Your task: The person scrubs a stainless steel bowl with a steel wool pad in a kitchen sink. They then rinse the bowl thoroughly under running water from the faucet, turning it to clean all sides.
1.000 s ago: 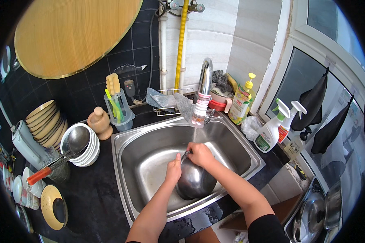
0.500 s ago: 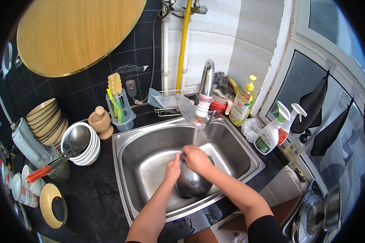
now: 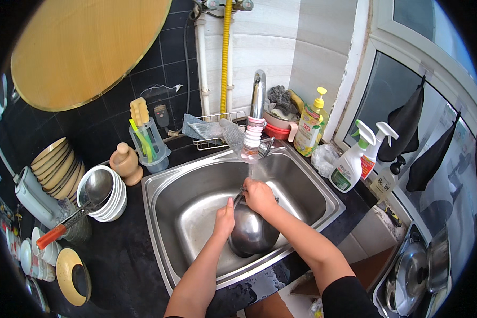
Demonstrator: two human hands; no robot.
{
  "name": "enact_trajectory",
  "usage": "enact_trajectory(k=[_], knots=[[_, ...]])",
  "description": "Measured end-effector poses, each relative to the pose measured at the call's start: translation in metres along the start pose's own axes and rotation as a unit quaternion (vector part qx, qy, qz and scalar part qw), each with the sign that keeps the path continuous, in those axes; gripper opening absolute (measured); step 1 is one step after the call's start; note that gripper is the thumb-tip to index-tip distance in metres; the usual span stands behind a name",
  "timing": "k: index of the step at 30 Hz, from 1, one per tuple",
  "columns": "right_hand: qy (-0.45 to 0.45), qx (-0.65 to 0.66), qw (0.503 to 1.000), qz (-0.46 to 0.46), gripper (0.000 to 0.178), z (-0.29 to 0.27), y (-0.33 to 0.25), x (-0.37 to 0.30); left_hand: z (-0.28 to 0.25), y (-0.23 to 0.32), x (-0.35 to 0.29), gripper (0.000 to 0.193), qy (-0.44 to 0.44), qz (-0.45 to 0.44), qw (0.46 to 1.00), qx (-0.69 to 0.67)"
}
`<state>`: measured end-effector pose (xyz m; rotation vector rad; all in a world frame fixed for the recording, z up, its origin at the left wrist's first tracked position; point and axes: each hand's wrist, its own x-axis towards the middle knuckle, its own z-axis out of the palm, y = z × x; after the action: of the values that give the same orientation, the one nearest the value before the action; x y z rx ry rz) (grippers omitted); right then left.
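Counter (image 3: 116,259) is carrying a steel sink (image 3: 188,214). Round metal vessel (image 3: 253,236) is sitting inside, near the front wall. Tap (image 3: 257,98) is running just beyond. Your right hand (image 3: 261,196) is curling over the vessel's top, grip unclear; your left hand (image 3: 224,218) is grasping its edge.

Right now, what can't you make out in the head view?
All in the head view:
Right hand: whatever lies under it, hidden by the hand itself.
Left hand: its grip, hidden behind thumb and palm.
Metal vessel: its far side, hidden by its near wall and the right hand.
Round wooden board: its top, cut off by the upper edge.
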<state>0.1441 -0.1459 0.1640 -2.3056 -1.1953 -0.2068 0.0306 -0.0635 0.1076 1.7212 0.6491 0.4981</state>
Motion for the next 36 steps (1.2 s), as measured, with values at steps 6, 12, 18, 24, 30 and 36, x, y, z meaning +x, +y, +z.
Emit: enact_trajectory(k=[6,12,18,24,30,36], knots=[[-0.015,0.059,0.992,-0.107,0.017,0.005,-0.009,-0.006,-0.003,-0.005,0.002,0.059,0.036,0.007,0.998,-0.052],[-0.057,0.161,0.961,0.22,0.028,0.02,0.086,-0.003,-0.013,0.014,0.002,0.058,-0.011,-0.018,1.0,-0.008],[-0.199,0.323,0.903,0.201,0.026,0.021,0.099,0.0,-0.021,0.003,0.005,0.049,-0.014,-0.016,1.0,-0.019],[-0.196,0.294,0.908,0.224,0.03,0.033,0.109,-0.001,-0.016,0.001,0.005,0.043,-0.012,0.011,1.0,0.011],[-0.153,0.249,0.933,0.208,0.033,0.028,0.108,0.001,-0.01,-0.012,0.012,0.038,0.019,0.032,0.998,-0.056],[-0.122,0.146,0.981,-0.029,0.024,-0.018,0.029,-0.006,-0.012,0.002,0.006,0.039,-0.015,0.013,1.0,-0.02]])
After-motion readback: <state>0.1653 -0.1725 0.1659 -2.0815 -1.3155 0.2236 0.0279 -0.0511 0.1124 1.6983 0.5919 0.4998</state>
